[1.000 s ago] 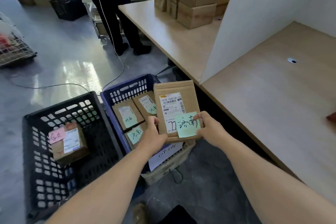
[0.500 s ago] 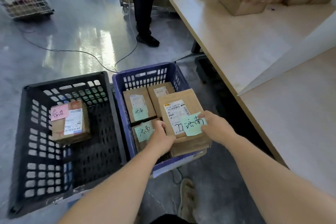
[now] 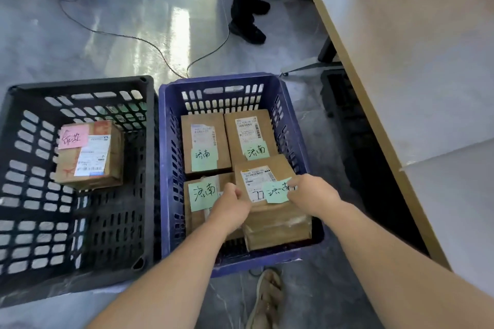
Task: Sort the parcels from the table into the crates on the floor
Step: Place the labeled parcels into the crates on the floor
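Cardboard parcel (image 3: 258, 181) (note (image 3: 276, 193): 济南) gripped by left hand (image 3: 232, 209) and right hand (image 3: 312, 196) fingers (image 3: 294, 184) in blue crate (image 3: 230, 81).

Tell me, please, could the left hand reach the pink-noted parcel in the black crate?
Probably yes, once freed: the left hand grips a green-noted parcel, but the pink-noted parcel lies uncovered in the open black crate alongside.

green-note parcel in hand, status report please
Left hand and right hand both grip the held parcel by its sides. Parcel low in near right corner of the blue crate, not released. Three other green-note parcels fill the rest; slot looks free.
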The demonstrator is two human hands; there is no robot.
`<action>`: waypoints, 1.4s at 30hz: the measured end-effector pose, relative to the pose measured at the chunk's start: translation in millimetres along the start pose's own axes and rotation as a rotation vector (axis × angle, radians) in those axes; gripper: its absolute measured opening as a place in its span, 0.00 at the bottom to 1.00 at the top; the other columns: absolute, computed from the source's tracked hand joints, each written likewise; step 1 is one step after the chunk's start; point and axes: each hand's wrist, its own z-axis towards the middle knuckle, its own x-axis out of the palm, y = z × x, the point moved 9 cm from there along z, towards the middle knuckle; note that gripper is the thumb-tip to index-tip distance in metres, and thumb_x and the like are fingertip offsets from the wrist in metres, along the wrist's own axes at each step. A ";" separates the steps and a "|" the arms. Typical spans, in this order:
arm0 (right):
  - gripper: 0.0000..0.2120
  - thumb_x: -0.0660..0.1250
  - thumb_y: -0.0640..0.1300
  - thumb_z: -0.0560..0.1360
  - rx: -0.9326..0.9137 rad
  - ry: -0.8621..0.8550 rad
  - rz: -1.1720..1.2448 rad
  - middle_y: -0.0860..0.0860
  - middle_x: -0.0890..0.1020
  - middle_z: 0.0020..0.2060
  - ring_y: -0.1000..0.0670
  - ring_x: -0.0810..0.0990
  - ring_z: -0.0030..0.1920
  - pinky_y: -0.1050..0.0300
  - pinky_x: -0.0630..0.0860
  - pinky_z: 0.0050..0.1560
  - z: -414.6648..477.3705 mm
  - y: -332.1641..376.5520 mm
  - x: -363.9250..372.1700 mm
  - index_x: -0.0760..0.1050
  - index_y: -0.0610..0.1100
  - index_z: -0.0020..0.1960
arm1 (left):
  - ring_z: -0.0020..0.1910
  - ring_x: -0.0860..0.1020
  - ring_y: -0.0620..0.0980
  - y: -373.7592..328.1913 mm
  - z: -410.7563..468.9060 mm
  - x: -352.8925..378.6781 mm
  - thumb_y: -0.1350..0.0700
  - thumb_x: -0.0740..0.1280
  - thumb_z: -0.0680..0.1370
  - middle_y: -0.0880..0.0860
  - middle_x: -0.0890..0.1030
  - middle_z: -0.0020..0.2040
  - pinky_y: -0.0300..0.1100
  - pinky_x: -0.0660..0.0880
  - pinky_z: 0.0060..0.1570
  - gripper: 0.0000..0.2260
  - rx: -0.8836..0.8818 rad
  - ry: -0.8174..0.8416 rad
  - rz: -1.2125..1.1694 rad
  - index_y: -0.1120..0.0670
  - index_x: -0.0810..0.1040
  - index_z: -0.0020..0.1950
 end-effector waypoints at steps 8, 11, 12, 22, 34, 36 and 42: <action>0.24 0.56 0.36 0.76 -0.066 0.080 -0.177 0.40 0.71 0.61 0.41 0.74 0.58 0.50 0.75 0.55 17.5 -14.6 61.0 0.62 0.47 0.71 | 0.45 0.77 0.45 28.9 18.1 38.5 0.57 0.65 0.78 0.46 0.75 0.60 0.37 0.69 0.31 0.24 0.023 0.034 0.123 0.45 0.61 0.70; 0.23 0.57 0.36 0.75 -0.040 0.119 -0.251 0.39 0.67 0.64 0.40 0.69 0.62 0.49 0.72 0.56 27.3 -21.1 85.1 0.62 0.46 0.70 | 0.52 0.77 0.46 39.0 26.8 53.6 0.61 0.64 0.77 0.48 0.74 0.64 0.41 0.76 0.43 0.29 0.043 0.078 0.182 0.44 0.59 0.74; 0.25 0.58 0.36 0.75 -0.034 0.134 -0.267 0.39 0.64 0.66 0.40 0.67 0.64 0.49 0.71 0.57 31.0 -21.5 92.7 0.62 0.47 0.70 | 0.55 0.76 0.47 41.0 29.5 58.2 0.62 0.64 0.77 0.48 0.74 0.66 0.43 0.77 0.49 0.30 0.046 0.096 0.197 0.44 0.59 0.75; 0.35 0.62 0.38 0.76 -0.098 0.303 -0.289 0.48 0.38 0.77 0.38 0.49 0.74 0.41 0.67 0.64 60.0 -2.5 155.8 0.53 0.61 0.76 | 0.73 0.59 0.54 52.9 61.2 62.3 0.59 0.60 0.79 0.52 0.57 0.77 0.48 0.63 0.69 0.32 0.115 0.094 0.586 0.48 0.50 0.79; 0.29 0.60 0.38 0.75 -0.099 0.109 -0.287 0.45 0.56 0.74 0.41 0.59 0.71 0.45 0.71 0.61 35.3 19.5 100.8 0.58 0.49 0.75 | 0.77 0.49 0.53 18.9 26.8 13.6 0.56 0.60 0.79 0.51 0.47 0.80 0.50 0.51 0.75 0.32 0.262 0.009 0.689 0.47 0.47 0.79; 0.25 0.59 0.38 0.76 -0.088 0.041 -0.264 0.45 0.61 0.71 0.42 0.61 0.68 0.46 0.72 0.59 18.0 27.4 84.4 0.62 0.47 0.72 | 0.78 0.46 0.52 3.6 10.7 2.2 0.55 0.59 0.80 0.51 0.44 0.80 0.49 0.48 0.75 0.32 0.300 -0.011 0.712 0.48 0.45 0.79; 0.21 0.58 0.41 0.77 0.021 -0.164 -0.162 0.45 0.63 0.68 0.42 0.62 0.66 0.49 0.70 0.55 -59.9 37.5 30.3 0.63 0.46 0.69 | 0.78 0.43 0.52 -50.8 -55.5 -26.5 0.53 0.57 0.81 0.52 0.41 0.79 0.50 0.43 0.75 0.32 0.512 -0.079 0.838 0.49 0.41 0.79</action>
